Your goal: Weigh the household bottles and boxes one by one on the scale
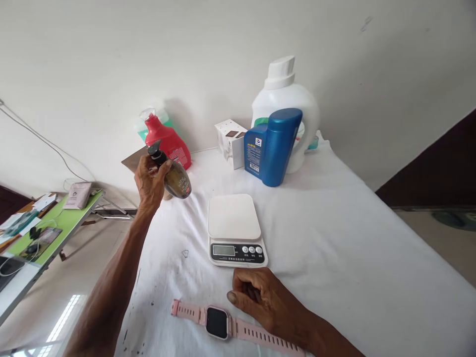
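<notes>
My left hand (149, 182) grips a dark brown pump bottle (178, 181) around its black neck, holding it tilted at the table's left side, in front of a red bottle (169, 141). A white kitchen scale (234, 216) with a grey display and several buttons lies in the middle, its weighing plate bare. Just in front of the scale, my right hand (262, 300) rests with its fingers curled in and nothing visible in them. A pink-strapped smartwatch (217, 322) lies face up beside and partly under my right wrist; its screen is dark.
At the back stand a white box (231, 144), a blue bottle (273, 148) and a large white jug (284, 94) against the wall (208, 54). A white cloth (334, 248) covers the table. Off to the left is a green-topped table (84, 206) with papers and cables.
</notes>
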`<state>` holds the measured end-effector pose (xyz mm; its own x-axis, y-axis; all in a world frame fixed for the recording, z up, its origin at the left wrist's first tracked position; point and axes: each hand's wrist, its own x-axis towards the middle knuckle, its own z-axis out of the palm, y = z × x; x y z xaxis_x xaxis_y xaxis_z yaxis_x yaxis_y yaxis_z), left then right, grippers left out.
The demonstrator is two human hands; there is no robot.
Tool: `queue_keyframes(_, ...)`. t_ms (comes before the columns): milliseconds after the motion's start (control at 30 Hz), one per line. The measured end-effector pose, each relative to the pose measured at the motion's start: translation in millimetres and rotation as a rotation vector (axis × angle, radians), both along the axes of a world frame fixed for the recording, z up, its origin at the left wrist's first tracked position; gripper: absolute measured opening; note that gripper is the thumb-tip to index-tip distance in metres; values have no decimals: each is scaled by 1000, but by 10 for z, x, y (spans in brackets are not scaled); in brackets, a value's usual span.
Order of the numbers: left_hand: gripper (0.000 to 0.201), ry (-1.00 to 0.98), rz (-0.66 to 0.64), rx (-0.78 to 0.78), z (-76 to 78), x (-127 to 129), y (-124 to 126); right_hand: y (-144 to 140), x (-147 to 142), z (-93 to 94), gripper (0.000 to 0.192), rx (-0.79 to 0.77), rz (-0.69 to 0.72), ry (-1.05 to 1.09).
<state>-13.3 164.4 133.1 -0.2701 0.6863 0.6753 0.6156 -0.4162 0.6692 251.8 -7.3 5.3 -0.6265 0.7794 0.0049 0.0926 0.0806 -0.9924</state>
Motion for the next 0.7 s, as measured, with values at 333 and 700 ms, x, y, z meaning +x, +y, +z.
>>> queue_keyframes(333,27,19,-404,-66,178,693,-525,-29,15,-21,28,-24,-32,-12)
queue_keyframes(700,29,83,-457,-125,20,976,-624,-39,-1,-14,29,3,-58,-5)
